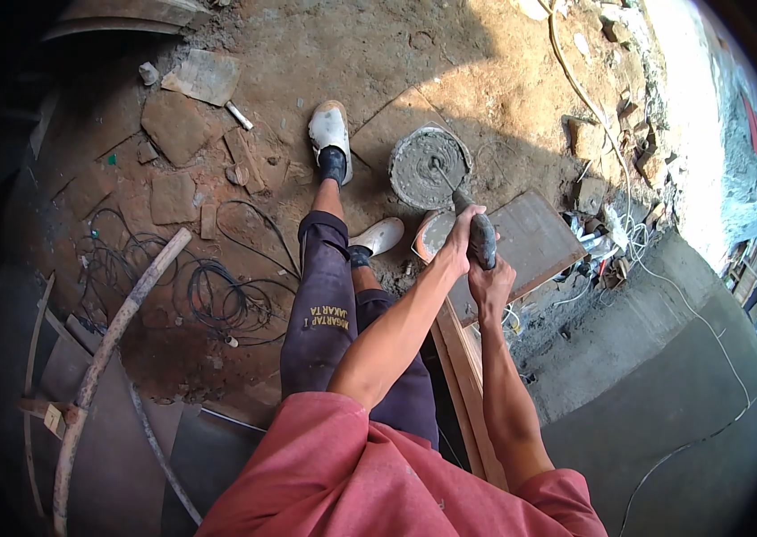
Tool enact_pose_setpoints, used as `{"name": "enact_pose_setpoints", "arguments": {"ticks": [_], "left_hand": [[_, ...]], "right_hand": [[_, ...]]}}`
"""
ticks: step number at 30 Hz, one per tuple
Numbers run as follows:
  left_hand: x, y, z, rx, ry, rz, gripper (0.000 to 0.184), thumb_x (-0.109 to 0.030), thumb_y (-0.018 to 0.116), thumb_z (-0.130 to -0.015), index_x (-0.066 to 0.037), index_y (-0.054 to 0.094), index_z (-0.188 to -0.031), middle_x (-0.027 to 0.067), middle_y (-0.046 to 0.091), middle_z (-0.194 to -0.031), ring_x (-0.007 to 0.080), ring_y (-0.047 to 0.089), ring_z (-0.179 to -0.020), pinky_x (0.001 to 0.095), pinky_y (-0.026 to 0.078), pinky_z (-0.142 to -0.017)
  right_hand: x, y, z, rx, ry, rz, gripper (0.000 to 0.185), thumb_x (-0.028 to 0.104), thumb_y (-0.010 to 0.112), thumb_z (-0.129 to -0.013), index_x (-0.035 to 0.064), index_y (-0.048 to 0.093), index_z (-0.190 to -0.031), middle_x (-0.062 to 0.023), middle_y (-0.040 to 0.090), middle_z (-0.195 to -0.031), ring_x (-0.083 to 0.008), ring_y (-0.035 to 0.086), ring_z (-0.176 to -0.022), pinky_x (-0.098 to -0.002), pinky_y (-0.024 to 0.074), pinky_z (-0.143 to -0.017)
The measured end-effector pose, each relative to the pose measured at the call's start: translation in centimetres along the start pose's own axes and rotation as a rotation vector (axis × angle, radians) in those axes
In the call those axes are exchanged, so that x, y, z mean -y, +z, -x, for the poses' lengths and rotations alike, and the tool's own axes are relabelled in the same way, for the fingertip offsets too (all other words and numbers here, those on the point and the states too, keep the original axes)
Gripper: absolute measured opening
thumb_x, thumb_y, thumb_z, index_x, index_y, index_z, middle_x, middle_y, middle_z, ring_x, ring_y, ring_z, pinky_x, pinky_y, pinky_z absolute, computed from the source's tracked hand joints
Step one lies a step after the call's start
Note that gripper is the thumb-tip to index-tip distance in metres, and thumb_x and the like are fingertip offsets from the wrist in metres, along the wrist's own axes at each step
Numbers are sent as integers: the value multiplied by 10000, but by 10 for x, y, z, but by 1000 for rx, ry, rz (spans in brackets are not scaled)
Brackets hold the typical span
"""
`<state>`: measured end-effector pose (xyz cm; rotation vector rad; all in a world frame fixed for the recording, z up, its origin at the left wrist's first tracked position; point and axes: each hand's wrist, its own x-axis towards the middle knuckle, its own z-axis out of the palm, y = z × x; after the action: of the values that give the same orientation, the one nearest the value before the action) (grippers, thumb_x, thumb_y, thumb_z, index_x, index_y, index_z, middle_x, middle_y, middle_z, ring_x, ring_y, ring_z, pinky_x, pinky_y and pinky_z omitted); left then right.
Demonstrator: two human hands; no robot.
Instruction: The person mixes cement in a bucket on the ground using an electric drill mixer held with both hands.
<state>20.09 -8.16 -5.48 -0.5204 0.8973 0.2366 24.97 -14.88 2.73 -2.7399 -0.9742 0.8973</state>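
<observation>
Plainly, left hand [463, 234], right hand [491, 285]: grip closed round mixer [483, 242], long axis slanting forward-left, shaft [446, 178] down into bucket [421, 204].

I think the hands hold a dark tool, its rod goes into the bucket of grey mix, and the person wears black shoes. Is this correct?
Not quite: the shoes are white, as the head view shows. The hands do hold a dark tool, and its rod goes into the bucket of grey mix.
</observation>
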Motion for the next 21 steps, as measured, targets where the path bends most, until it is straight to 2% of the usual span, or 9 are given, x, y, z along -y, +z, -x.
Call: {"name": "enact_pose_setpoints", "arguments": {"ticks": [6,8,15,17,20,21], "left_hand": [[-2,5,-6,53,3,-48,365,-474,677,-763,-126,567,-742,76,624,-642,227,609,-537,379,526,-572],[-4,8,-3,44,-14,-63,348,-427,638,-782,-103,614,-655,90,633,-641,223,641,-621,355,534,-580],[0,17,-3,-49,-23,-41,318,-435,673,-767,-135,590,-698,60,615,-626,221,664,-626,349,533,-562],[5,14,-7,-76,-5,-37,304,-416,669,-764,-127,599,-700,61,616,-627,217,641,-583,338,524,-544],[15,2,-19,-55,33,-21,284,-392,668,-756,-120,609,-702,61,613,-621,212,620,-558,326,511,-525],[14,-3,-19,9,15,-39,272,-375,664,-752,-109,610,-740,72,616,-638,209,601,-538,312,500,-509]], "right_hand": [[1,-4,-4,-21,35,-3,332,250,674,-792,-68,674,-887,-305,651,-784,-467,661,-803,-474,514,-730],[1,-3,-4,-19,55,-9,331,249,674,-789,-67,675,-887,-306,651,-783,-468,661,-800,-474,513,-732],[-10,0,-9,-45,56,9,331,240,683,-768,-75,673,-869,-308,648,-775,-467,660,-784,-471,512,-730],[-12,-3,-7,-42,57,17,331,237,687,-764,-81,670,-855,-309,644,-766,-464,661,-776,-469,512,-722],[-9,-3,-2,-39,58,-36,333,226,694,-753,-98,653,-815,-311,628,-728,-462,660,-740,-461,510,-693],[-12,-2,0,-29,65,-47,335,223,697,-750,-104,644,-802,-311,620,-712,-456,661,-718,-455,509,-680]]}}
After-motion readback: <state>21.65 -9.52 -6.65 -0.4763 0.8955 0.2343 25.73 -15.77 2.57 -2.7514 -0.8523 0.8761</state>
